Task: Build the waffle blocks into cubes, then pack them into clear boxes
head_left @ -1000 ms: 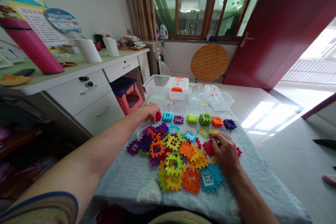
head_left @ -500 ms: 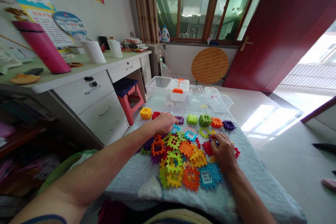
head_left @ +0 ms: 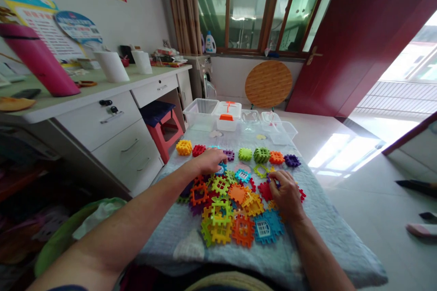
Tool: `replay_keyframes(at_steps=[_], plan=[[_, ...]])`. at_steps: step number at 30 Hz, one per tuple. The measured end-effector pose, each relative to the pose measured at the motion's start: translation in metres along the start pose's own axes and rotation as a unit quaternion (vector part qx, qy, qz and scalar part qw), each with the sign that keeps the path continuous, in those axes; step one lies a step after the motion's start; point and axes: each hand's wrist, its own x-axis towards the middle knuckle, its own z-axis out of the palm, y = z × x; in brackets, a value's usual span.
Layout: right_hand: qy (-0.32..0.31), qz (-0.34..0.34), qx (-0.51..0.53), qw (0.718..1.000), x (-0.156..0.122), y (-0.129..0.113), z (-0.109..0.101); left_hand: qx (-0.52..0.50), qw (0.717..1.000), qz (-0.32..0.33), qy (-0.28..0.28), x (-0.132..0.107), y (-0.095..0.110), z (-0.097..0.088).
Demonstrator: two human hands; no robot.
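Note:
My left hand [head_left: 210, 160] reaches over the far left of a pile of plastic interlocking blocks. Its fingers are bent down onto a light blue window block [head_left: 221, 169]. My right hand [head_left: 287, 190] is at the pile's right side, fingers curled at a small purple block [head_left: 275, 183] that they partly hide. Red blocks [head_left: 265, 190] lie beside and beneath that hand. Between the hands are another blue window block [head_left: 243, 175], a flat orange block [head_left: 238, 193] and a green frame block [head_left: 221, 185]. A larger blue block [head_left: 268, 227] lies at the near edge.
Sorted stacks stand in a row farther back, among them yellow [head_left: 184, 147], green [head_left: 261, 155] and dark purple [head_left: 292, 160]. Behind them are clear plastic boxes [head_left: 201, 120] and a lidded box with an orange latch [head_left: 226, 118]. A desk [head_left: 102, 95] stands at the left.
The whole view has shifted slightly, so things appear a little farther left. Around the left fingers, the blue window block shows more clearly. Both hands stay at nearly the same places over the blocks.

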Motion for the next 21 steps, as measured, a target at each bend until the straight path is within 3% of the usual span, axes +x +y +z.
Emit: replay_keyframes(at_steps=[2, 5, 7, 9, 11, 15, 21], plan=[[-0.002, -0.004, -0.003, 1.000, 0.002, -0.001, -0.001, -0.030, 0.999, 0.005, 0.034, -0.006, 0.000, -0.006], [-0.021, -0.024, 0.000, 0.999, 0.009, -0.008, -0.003, -0.065, 0.988, 0.013, 0.142, -0.023, 0.005, -0.010], [-0.049, -0.033, 0.003, 0.998, 0.018, -0.016, -0.003, -0.079, 0.973, 0.017, 0.216, -0.036, 0.012, -0.005], [-0.091, -0.034, -0.001, 0.995, 0.028, -0.025, -0.001, -0.086, 0.963, 0.024, 0.255, -0.048, 0.020, 0.006], [-0.139, -0.032, -0.015, 0.990, 0.038, -0.034, 0.003, -0.086, 0.964, 0.034, 0.251, -0.057, 0.029, 0.017], [-0.208, -0.029, -0.044, 0.977, 0.050, -0.048, 0.014, -0.101, 0.978, 0.056, 0.176, -0.072, 0.037, 0.029], [-0.253, -0.032, -0.057, 0.965, 0.052, -0.055, 0.025, -0.168, 0.974, 0.051, 0.145, -0.085, 0.029, 0.013]])
